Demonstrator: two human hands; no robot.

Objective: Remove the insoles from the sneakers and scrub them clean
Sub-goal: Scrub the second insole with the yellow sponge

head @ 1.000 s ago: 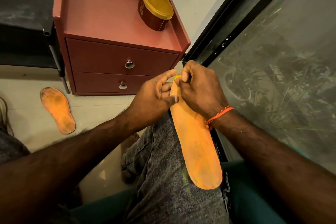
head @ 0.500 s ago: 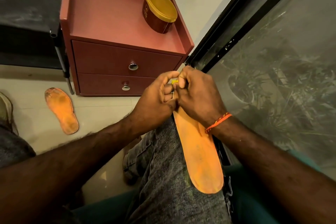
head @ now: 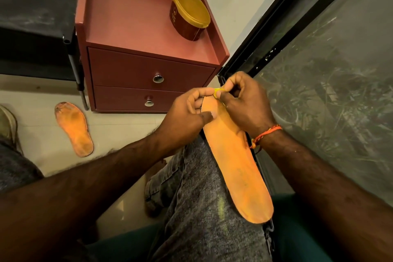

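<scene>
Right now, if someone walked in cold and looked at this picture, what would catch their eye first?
The long orange insole lying along the person's jeans-clad thigh, with the left hand and right hand both working at its far end, pinching a small yellow piece there. A second, dirtier insole lies on the floor at left. Behind, a yellow-lidded tub sits on the red drawer cabinet.

One orange insole (head: 236,168) is lying lengthwise along the person's denim-clad thigh, top face up and lightly smudged, its far end lifting off the knee and its rounded near end overhanging the leg. A second orange insole (head: 74,128) is lying flat on the pale floor well apart to the left, showing dark grime at heel and forefoot and fraying at its far tip.
</scene>
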